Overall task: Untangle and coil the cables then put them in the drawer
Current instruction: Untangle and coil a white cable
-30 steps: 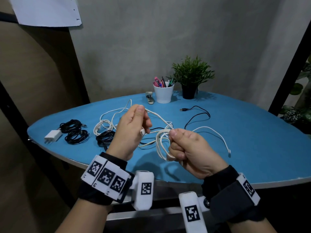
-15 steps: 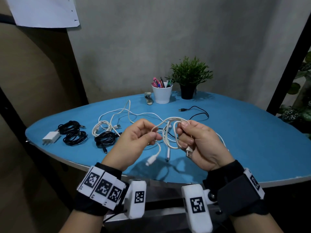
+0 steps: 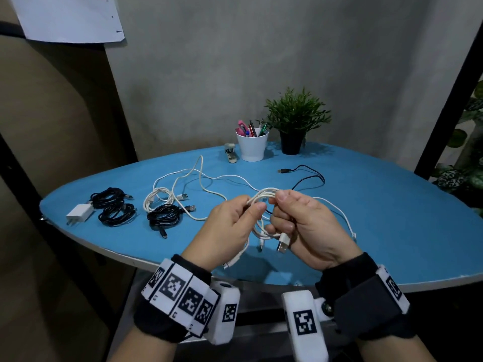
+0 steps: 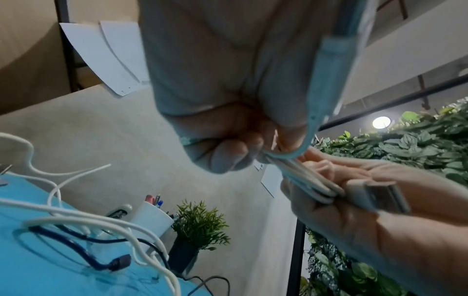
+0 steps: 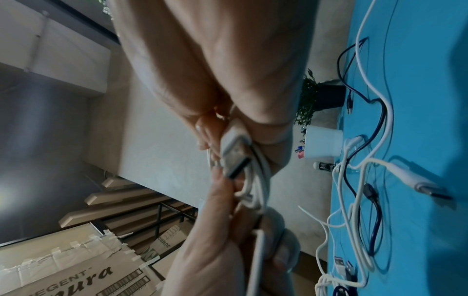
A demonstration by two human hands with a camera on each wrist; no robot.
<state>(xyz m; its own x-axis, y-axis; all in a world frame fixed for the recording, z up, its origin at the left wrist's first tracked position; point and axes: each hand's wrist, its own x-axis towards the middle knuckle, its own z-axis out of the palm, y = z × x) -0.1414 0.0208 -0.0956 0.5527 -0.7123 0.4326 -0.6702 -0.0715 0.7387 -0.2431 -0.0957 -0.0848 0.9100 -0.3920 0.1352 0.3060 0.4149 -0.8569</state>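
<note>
From the head camera, both hands are raised above the near edge of the blue table (image 3: 392, 205), facing each other. The left hand (image 3: 224, 228) pinches a bundle of white cable (image 3: 264, 195) between thumb and forefinger; the right hand (image 3: 308, 226) has its fingers curled round the same loops, thumb on top. The bundle runs roughly level from one hand to the other, so each is equally near it, and its plug (image 3: 283, 242) dangles just below the right fingers. A loose strand trails off past the right hand to the table's right part. Coiled black cables (image 3: 115, 209) sit near the left edge; no drawer shows

From the left wrist, the left hand (image 4: 228, 144) nips the cable (image 4: 303, 178) at its fingertips, and the strands slant down into the right hand (image 4: 354, 210)

From the right wrist, the right hand (image 5: 228, 70) clasps the plug (image 5: 234, 154) and loops; the left hand (image 5: 220, 240) meets them directly opposite. Judging by this, the next wrap goes round the bundle's long axis
</note>
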